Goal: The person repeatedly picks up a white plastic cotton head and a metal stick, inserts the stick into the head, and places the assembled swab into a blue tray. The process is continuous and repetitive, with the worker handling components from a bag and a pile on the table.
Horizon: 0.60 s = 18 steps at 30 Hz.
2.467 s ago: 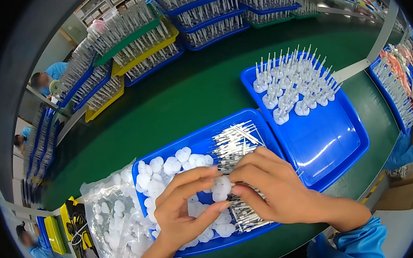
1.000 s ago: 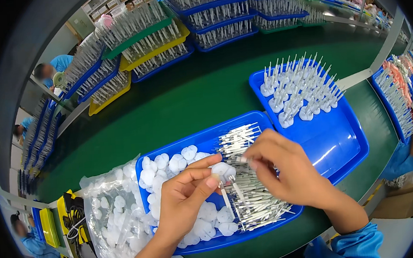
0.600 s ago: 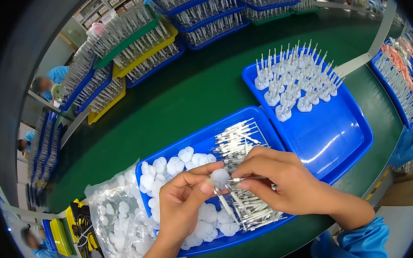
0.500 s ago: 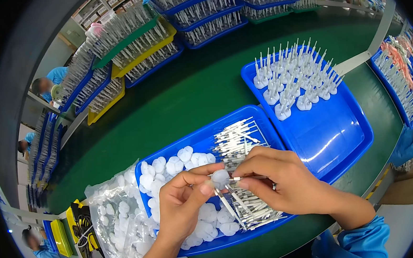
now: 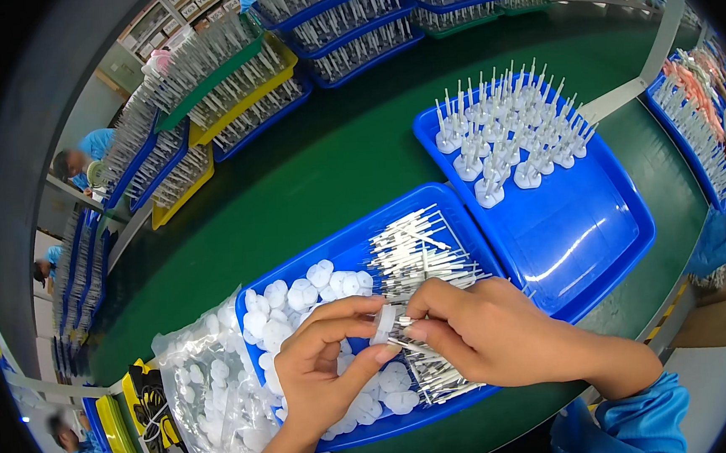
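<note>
Over the near blue tray (image 5: 343, 243), my left hand (image 5: 327, 368) pinches a white plastic disc (image 5: 382, 324) between thumb and fingers, holding it on edge. My right hand (image 5: 488, 335) is closed right beside the disc, thumb and forefinger pinched on a thin white rod (image 5: 404, 320) whose end points at it. Most of that rod is hidden by my fingers, and I cannot tell whether it touches the disc. Loose white discs (image 5: 303, 295) fill the tray's left part; a pile of thin white rods (image 5: 415, 244) lies in its right part.
A second blue tray (image 5: 571, 254) adjoins on the right, with discs bearing upright rods (image 5: 512, 136) at its far end. A clear plastic bag of discs (image 5: 214, 388) lies left. Stacked trays (image 5: 228, 110) line the far side of the green table (image 5: 309, 171); co-workers (image 5: 85, 157) are at left.
The disc has turned from nearly face-on to edge-on in my left hand. My right hand has shifted slightly left and closer to it. The whole view has moved a little.
</note>
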Tool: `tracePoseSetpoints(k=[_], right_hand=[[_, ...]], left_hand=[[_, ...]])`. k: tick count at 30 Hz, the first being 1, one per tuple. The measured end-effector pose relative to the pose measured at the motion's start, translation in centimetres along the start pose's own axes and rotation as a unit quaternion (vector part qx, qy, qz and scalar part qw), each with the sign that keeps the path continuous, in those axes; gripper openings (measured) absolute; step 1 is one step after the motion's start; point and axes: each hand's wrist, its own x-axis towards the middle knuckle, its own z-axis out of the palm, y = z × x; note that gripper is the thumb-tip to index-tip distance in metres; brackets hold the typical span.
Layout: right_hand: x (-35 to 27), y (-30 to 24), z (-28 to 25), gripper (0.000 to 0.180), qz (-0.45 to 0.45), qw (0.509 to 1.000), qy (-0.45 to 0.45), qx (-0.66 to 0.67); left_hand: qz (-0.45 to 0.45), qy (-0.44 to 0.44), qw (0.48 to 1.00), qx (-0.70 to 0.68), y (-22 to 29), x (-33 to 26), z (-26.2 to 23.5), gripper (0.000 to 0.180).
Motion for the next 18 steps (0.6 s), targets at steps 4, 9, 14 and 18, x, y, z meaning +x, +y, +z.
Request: tracePoseSetpoints(k=[4,9,14,18], right_hand=[[-0.09,-0.1,-0.04,0.018,0.004,1.0,-0.006,-0.008],[-0.03,0.31,0.05,0.016,0.02,0.989,-0.026,0.144],[-0.18,0.06,-0.14,0.015,0.041,0.986,-0.046,0.153],[-0.71,-0.55,0.3,0.014,0.007,0.999,-0.005,-0.037]], left_hand=[[0.001,-0.021,0.999,-0.039,0.02,0.19,-0.21,0.029],[-0.012,-0.033,0.994,-0.105,-0.25,0.21,-0.53,0.026],[-0.021,-0.039,0.989,-0.14,-0.17,0.11,-0.57,0.024],[-0.038,-0.035,0.992,-0.117,-0.21,0.0,-0.39,0.025]])
